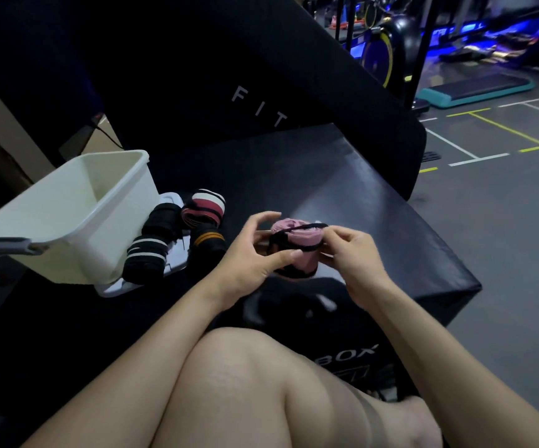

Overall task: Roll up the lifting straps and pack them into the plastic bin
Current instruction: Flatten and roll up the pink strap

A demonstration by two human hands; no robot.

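I saw both hands held up over the black box (342, 202), which served as the table, with a rolled pink strap (294, 250) between them. The left hand (255, 253) gripped the roll from its left side, thumb across the near face and fingers curled over the top. The right hand (355, 253) pinched a thin black cord (297, 228) that ran across the top of the roll and down around its side; the roll had black edging at its lower end.

To the left on the box stood a white plastic bin (67, 218), tilted in my view, with a grey handle (6, 245) on its near rim; I could see nothing inside the part of it that showed. It stood on a white lid (116, 287) lying flat. Just to the right of the bin lay four rolled straps in a cluster, partly on the lid: a black one with white stripes (145, 258) nearest, a plain black one (161, 218) behind it, a red, white and black one (205, 206) farther off, and a black one with orange stripes (208, 244) closest to the left hand.

A black pad (197, 76) with pale letters leaned behind the box. My bare knee (245, 383) filled the near foreground. Far to the right, on the grey floor (504, 221) with painted lines, sat a teal step platform (475, 88) and exercise machines, blurred
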